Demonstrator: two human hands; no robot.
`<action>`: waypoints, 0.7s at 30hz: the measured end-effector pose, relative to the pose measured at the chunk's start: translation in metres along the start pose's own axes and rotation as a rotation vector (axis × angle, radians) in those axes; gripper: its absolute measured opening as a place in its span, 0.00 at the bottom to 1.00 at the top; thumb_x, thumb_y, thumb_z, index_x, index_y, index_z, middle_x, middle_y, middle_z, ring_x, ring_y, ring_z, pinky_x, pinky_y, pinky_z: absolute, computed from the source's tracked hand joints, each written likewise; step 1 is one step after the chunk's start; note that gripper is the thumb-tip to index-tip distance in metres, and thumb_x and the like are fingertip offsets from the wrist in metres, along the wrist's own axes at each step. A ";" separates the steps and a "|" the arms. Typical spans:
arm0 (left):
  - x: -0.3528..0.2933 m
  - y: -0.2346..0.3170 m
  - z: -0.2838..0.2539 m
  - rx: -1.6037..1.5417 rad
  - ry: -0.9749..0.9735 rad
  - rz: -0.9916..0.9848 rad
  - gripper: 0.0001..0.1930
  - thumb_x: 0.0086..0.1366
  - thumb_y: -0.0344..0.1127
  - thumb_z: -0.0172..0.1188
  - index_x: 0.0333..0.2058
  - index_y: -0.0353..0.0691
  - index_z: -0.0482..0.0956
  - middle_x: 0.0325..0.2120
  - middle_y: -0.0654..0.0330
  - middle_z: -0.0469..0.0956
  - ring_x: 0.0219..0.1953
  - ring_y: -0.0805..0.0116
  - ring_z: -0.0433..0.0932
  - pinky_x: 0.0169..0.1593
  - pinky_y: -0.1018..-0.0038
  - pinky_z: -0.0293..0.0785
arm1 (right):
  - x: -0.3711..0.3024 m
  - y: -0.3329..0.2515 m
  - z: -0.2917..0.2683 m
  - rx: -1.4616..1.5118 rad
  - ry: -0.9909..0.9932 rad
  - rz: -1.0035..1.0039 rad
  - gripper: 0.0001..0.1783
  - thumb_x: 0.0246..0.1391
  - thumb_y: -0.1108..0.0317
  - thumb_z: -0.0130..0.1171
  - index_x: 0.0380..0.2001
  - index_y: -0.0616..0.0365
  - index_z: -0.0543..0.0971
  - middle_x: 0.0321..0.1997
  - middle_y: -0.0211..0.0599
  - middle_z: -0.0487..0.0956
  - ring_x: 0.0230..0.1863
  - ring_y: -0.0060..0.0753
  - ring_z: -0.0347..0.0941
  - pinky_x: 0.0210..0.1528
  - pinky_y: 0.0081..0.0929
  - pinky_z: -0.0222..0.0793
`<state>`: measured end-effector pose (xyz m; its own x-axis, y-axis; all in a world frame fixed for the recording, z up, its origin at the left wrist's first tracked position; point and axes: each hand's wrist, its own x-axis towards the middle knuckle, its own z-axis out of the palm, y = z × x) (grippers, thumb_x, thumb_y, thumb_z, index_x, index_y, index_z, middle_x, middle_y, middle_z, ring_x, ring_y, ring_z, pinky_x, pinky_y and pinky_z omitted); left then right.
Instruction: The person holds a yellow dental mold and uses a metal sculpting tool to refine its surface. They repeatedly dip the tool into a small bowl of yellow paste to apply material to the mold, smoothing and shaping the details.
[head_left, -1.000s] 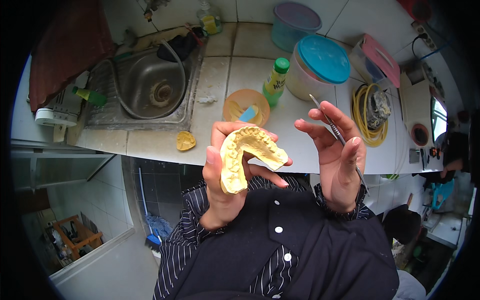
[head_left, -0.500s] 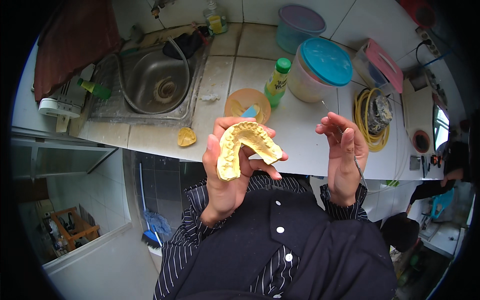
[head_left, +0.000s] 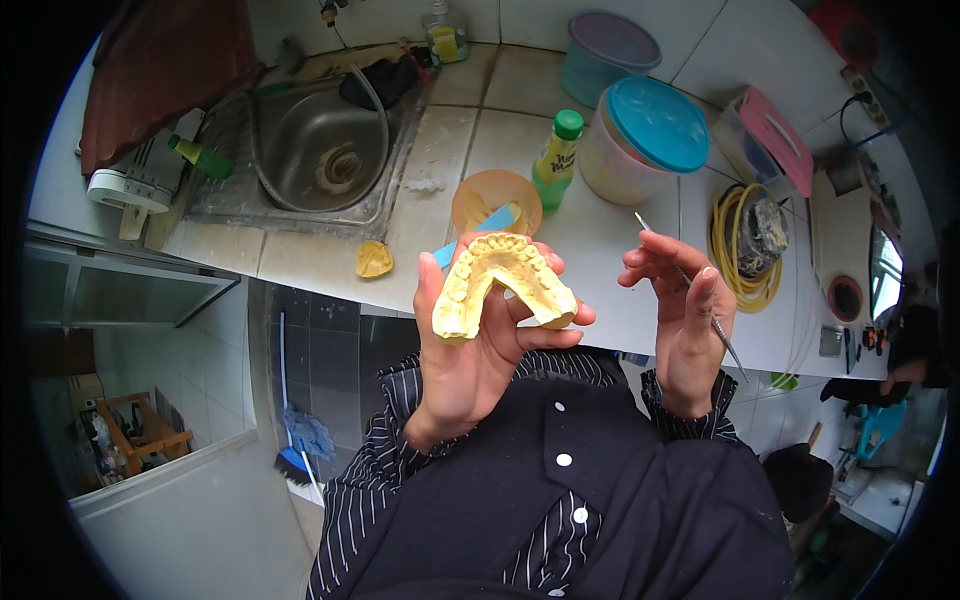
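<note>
My left hand [head_left: 462,375] holds up a yellow horseshoe-shaped dental cast [head_left: 502,262], its row of teeth along the curved far edge and its two ends toward me. The fingers support it from behind and are partly hidden. In my right hand [head_left: 690,325], apart from the cast, a thin double-ended metal dental carver [head_left: 731,351] slants between thumb and fingers. Just beyond the cast stands an orange bowl [head_left: 470,190] with yellow plaster in it. A light-blue spatula [head_left: 507,217] lies across the bowl. A small lump of yellow plaster [head_left: 374,260] sits near the counter's front edge.
A green bottle [head_left: 556,165] stands beside the bowl, with a blue-lidded tub [head_left: 655,125] behind it. The metal sink [head_left: 310,150] is at left. A yellow hose coil [head_left: 735,250] and a pink-lidded box [head_left: 770,140] are at right. A broom [head_left: 295,460] stands below.
The cast has turned and tipped in my left hand, so its arch faces me more squarely. More of the blue spatula shows. My right hand has barely moved; the carver tilts more.
</note>
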<state>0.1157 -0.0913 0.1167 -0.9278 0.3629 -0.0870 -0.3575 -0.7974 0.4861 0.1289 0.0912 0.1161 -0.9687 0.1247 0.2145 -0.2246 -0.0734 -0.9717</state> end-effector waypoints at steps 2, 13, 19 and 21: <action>0.000 -0.002 -0.001 -0.015 -0.032 -0.033 0.38 0.65 0.67 0.29 0.52 0.35 0.62 0.43 0.51 0.66 0.39 0.51 0.77 0.35 0.71 0.82 | 0.000 -0.003 -0.004 -0.059 -0.031 -0.011 0.30 0.61 0.47 0.46 0.46 0.69 0.73 0.38 0.42 0.77 0.37 0.31 0.72 0.46 0.29 0.66; -0.005 -0.015 0.001 -0.173 -0.073 -0.068 0.35 0.66 0.63 0.32 0.58 0.37 0.58 0.46 0.49 0.65 0.44 0.49 0.76 0.41 0.69 0.83 | -0.005 -0.004 -0.014 -0.071 -0.015 -0.033 0.20 0.60 0.58 0.52 0.43 0.67 0.77 0.36 0.44 0.80 0.37 0.31 0.75 0.46 0.28 0.67; -0.007 -0.018 -0.001 -0.102 -0.032 0.011 0.36 0.66 0.64 0.32 0.59 0.39 0.54 0.50 0.47 0.64 0.48 0.45 0.73 0.46 0.65 0.80 | 0.000 -0.006 -0.009 0.068 -0.010 0.026 0.31 0.65 0.47 0.32 0.47 0.66 0.71 0.34 0.42 0.79 0.34 0.32 0.75 0.47 0.29 0.65; -0.007 -0.018 -0.002 -0.092 -0.032 0.031 0.36 0.66 0.64 0.32 0.60 0.40 0.52 0.53 0.47 0.62 0.51 0.44 0.71 0.50 0.63 0.78 | 0.000 -0.003 -0.009 0.096 -0.016 0.036 0.30 0.65 0.46 0.31 0.44 0.64 0.69 0.32 0.41 0.78 0.32 0.32 0.75 0.45 0.28 0.65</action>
<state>0.1288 -0.0803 0.1067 -0.9351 0.3515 -0.0447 -0.3384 -0.8487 0.4064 0.1303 0.1007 0.1181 -0.9777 0.1044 0.1824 -0.1984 -0.1719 -0.9649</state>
